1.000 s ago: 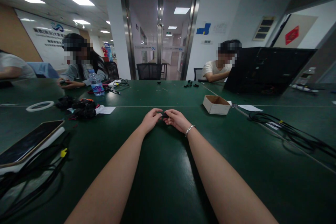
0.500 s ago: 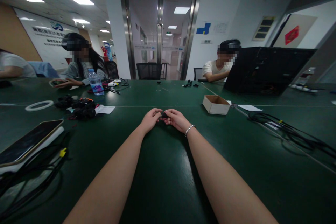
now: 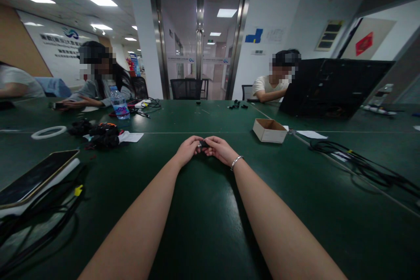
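Left of the box [image 3: 273, 136], the left hand [image 3: 189, 148] and right hand [image 3: 222, 148] meet, fingertips pinching a small black piece [image 3: 204, 144] from either end, likely to steady something so tiny. What it is, I can't make out from here. Cables [image 3: 364, 162] lie right of the box, perhaps to leave the arms room.
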The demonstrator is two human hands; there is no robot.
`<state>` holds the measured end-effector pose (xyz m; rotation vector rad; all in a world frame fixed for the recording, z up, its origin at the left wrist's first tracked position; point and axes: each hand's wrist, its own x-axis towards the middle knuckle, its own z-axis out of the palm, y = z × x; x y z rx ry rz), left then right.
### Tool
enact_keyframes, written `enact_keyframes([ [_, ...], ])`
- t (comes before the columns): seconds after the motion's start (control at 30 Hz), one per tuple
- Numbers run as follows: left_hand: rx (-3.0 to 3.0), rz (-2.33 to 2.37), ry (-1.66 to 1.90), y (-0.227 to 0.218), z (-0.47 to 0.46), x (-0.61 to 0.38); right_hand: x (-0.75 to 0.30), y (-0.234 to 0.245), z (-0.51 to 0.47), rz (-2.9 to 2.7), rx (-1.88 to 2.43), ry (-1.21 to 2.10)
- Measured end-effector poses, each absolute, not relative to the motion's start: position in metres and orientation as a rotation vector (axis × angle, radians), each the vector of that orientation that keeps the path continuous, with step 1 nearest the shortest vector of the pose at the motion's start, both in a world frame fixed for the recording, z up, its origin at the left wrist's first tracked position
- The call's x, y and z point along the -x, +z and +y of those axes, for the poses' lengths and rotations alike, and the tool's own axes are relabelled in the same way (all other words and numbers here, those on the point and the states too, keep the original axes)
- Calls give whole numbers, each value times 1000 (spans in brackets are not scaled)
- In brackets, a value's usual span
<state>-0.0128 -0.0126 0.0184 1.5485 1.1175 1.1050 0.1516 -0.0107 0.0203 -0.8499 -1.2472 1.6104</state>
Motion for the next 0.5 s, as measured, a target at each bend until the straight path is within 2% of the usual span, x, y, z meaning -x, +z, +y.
enact_keyframes([
  [0.5, -1556, 1117, 1130, 22, -16, 13, -153, 19, -11, -1271, 807, 1630],
])
